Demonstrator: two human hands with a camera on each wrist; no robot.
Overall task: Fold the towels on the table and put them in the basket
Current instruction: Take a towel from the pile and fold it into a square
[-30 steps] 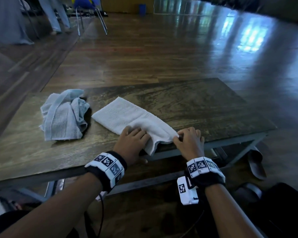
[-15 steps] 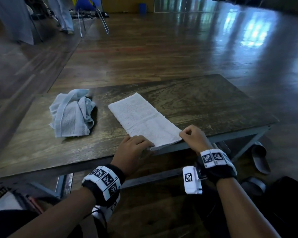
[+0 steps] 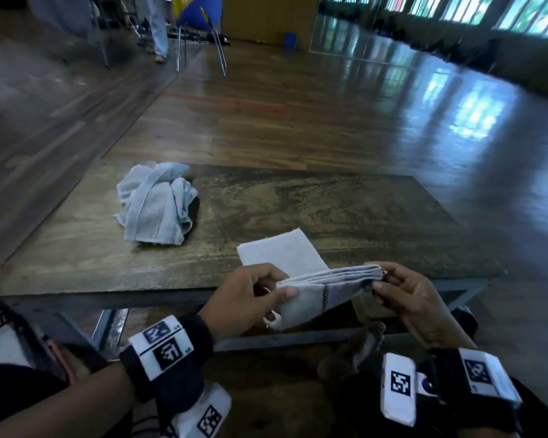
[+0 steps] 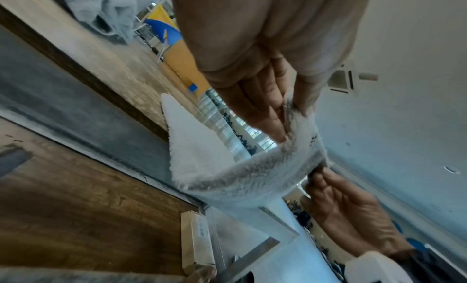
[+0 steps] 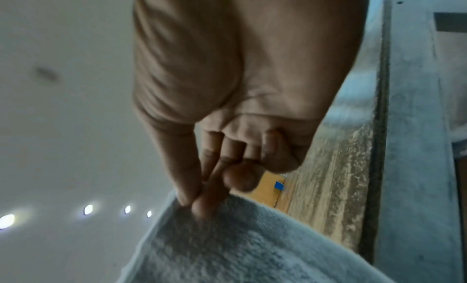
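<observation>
A white towel, folded into a long strip, lies with its far end on the wooden table. Its near end is lifted off the front edge between my hands. My left hand pinches the left corner, thumb on top. My right hand pinches the right corner between thumb and fingers. In the left wrist view the white towel curves from my left hand across to the other hand. The right wrist view shows my right hand nipping the white towel. A crumpled light blue towel sits on the table's left part.
The table's front edge runs just ahead of my hands, with a metal frame underneath. Polished wood floor spreads beyond. A chair and a standing person's legs are far back left. No basket is in view.
The towel's near end, flat on the table before, now hangs lifted off the front edge. Both hands went from pressing on it to pinching its near corners.
</observation>
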